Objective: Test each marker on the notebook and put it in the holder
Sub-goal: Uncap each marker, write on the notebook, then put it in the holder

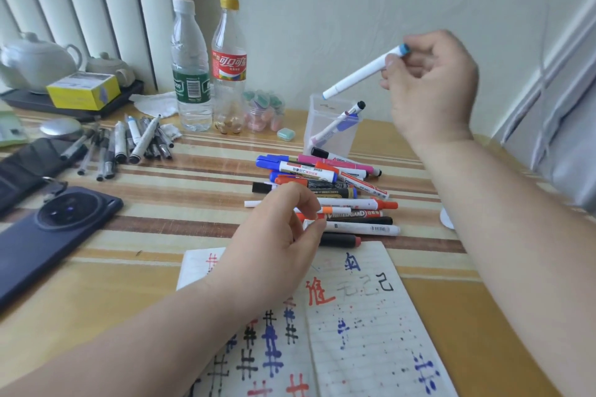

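Legibly, "WHITEBOARD" on one marker (354,214)

marker pile (325,193) btwn holder (332,126) & notebook (354,316)

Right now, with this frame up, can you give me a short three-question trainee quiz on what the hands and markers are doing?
1. True or false: the right hand holds the white marker tilted, its lower end near the top of the clear holder.
2. What is the left hand doing?
A. gripping a bottle
B. pinching a loose marker at the marker pile
C. lying flat on a phone
3. Fill the blank: the end of the white marker at the right hand's fingers is ____ in colour.

Key: 1 true; 2 B; 3 blue.
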Available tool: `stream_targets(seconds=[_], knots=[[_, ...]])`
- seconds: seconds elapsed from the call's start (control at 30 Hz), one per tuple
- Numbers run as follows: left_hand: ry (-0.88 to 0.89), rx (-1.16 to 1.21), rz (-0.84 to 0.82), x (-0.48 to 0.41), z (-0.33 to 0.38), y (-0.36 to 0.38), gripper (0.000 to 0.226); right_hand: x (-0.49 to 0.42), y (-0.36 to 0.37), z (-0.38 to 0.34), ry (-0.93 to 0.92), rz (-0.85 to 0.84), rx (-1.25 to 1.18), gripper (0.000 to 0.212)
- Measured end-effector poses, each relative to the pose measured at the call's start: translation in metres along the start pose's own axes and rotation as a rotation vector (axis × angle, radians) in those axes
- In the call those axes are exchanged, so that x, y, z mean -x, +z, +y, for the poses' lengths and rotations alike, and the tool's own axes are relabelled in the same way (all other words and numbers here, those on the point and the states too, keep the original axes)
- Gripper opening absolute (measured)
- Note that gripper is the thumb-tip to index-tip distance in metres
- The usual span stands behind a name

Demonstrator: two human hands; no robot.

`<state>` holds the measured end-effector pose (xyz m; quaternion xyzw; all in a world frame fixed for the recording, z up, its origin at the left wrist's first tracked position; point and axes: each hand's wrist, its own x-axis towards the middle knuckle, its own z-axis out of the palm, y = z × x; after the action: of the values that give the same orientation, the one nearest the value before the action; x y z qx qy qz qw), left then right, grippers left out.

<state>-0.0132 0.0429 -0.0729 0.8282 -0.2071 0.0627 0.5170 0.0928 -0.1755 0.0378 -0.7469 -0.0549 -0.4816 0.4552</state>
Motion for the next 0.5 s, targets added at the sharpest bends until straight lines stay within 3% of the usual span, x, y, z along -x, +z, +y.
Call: stream_targets(seconds=[0.07,0.23,0.33,0.4,0.5], knots=[[0.004,-0.008,-0.007,-0.001,0.0,0.0,0.013,-0.005,0.017,0.016,0.059,-0.044,0.086,0.014],[0.01,-0.026,0.018,-0.002,0.0,0.0,0.014,0.011,0.019,0.026,0.159,-0.189,0.308,0.037],[0.013,-0.067,0.021,-0.003,0.002,0.0,0.013,0.031,0.001,0.016,0.122,-0.162,0.38,0.023],[0.016,-0.098,0.017,-0.003,0.002,0.0,0.014,0.053,-0.014,0.006,0.148,-0.306,0.443,0.008],[0.016,-0.111,0.032,-0.004,0.002,0.0,0.016,0.092,-0.036,-0.01,0.242,-0.698,0.421,0.011]])
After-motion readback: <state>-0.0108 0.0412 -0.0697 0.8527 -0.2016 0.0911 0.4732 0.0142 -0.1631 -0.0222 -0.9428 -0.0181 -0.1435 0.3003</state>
